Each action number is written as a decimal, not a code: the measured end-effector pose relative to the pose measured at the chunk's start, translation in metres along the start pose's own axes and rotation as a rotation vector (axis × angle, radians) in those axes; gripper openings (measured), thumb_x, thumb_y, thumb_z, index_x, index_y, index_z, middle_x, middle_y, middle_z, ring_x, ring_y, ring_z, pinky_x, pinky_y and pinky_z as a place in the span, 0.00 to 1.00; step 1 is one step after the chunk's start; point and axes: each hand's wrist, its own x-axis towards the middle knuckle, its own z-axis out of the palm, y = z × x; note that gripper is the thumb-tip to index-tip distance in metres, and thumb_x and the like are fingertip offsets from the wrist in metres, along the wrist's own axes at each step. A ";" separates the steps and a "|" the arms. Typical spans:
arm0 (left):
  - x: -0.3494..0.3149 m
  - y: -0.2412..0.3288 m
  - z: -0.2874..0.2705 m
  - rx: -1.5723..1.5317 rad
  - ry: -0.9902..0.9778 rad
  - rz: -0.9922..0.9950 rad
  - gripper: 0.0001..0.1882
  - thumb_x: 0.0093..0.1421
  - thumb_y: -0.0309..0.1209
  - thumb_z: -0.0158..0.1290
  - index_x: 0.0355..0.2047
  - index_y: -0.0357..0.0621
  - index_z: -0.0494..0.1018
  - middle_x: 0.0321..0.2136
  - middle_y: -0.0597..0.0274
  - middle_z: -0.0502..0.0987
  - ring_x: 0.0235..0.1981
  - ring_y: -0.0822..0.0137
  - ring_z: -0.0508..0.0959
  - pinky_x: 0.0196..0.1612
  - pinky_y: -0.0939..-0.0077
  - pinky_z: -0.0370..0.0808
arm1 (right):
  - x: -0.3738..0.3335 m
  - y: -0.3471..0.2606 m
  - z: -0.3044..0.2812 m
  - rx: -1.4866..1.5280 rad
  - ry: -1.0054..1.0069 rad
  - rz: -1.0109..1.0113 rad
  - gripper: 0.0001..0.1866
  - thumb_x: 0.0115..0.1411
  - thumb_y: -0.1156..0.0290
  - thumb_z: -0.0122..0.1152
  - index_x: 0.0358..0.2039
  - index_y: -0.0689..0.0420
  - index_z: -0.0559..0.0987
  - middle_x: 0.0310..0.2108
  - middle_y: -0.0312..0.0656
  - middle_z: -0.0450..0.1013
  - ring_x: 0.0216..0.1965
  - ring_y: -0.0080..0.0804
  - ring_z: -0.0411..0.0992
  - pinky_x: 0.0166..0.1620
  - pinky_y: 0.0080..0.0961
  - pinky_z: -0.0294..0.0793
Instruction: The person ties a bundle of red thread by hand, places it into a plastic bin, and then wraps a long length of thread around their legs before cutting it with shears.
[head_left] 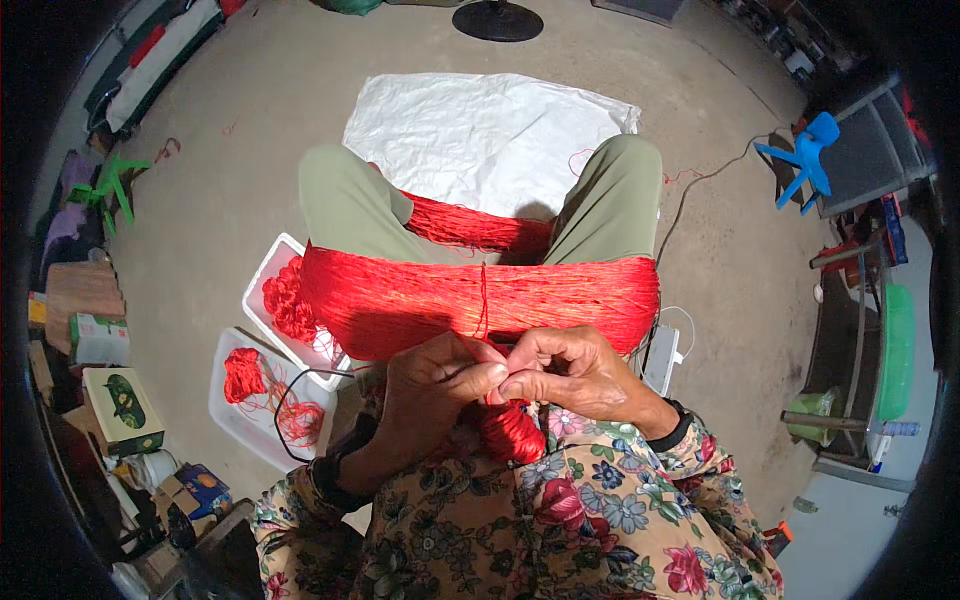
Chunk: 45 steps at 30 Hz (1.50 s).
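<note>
A wide skein of red thread (400, 300) stretches around my bent knees, with its far side showing between my legs. One strand (485, 300) is looped across the middle of the skein and leads toward my fingers. My left hand (430, 385) and my right hand (590, 380) meet just in front of the skein. Both are closed in a pinch, thumb against fingertips, on red thread; the exact spot between the fingertips is mostly hidden. Right below them a small red thread bundle (513, 432) rests against my flowered top.
Two white bins (222, 400) with red thread bundles (290, 300) stand at my left. A white sack (470, 130) lies on the floor ahead. To the right are a white power strip (660, 360), a dark cable (690, 190) and a blue stool (805, 155). Boxes (125, 410) line the left.
</note>
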 end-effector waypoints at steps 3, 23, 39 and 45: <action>0.002 0.003 -0.001 0.053 -0.021 -0.025 0.05 0.55 0.28 0.55 0.31 0.40 0.74 0.24 0.68 0.76 0.27 0.79 0.73 0.33 0.83 0.71 | 0.000 0.002 0.004 0.032 0.019 -0.037 0.06 0.59 0.71 0.59 0.32 0.61 0.76 0.29 0.35 0.76 0.30 0.15 0.69 0.31 0.15 0.66; -0.003 -0.002 -0.003 0.043 -0.066 0.099 0.09 0.52 0.19 0.55 0.34 0.36 0.71 0.28 0.65 0.75 0.32 0.79 0.75 0.37 0.85 0.72 | -0.006 0.001 0.009 0.285 0.090 0.185 0.03 0.57 0.75 0.55 0.30 0.61 0.74 0.19 0.28 0.67 0.18 0.11 0.60 0.21 0.12 0.58; -0.003 -0.002 -0.007 0.354 -0.153 0.247 0.04 0.51 0.24 0.54 0.29 0.37 0.75 0.24 0.62 0.77 0.27 0.74 0.76 0.32 0.77 0.72 | -0.014 -0.003 0.012 0.026 0.115 0.048 0.05 0.58 0.72 0.60 0.28 0.59 0.76 0.21 0.27 0.69 0.23 0.10 0.63 0.24 0.13 0.60; 0.004 -0.002 -0.014 0.314 -0.263 0.131 0.06 0.53 0.29 0.54 0.28 0.38 0.74 0.25 0.62 0.75 0.29 0.74 0.75 0.35 0.77 0.71 | -0.013 0.000 0.012 0.059 0.119 0.044 0.05 0.58 0.72 0.59 0.29 0.59 0.76 0.20 0.27 0.68 0.23 0.10 0.62 0.24 0.13 0.60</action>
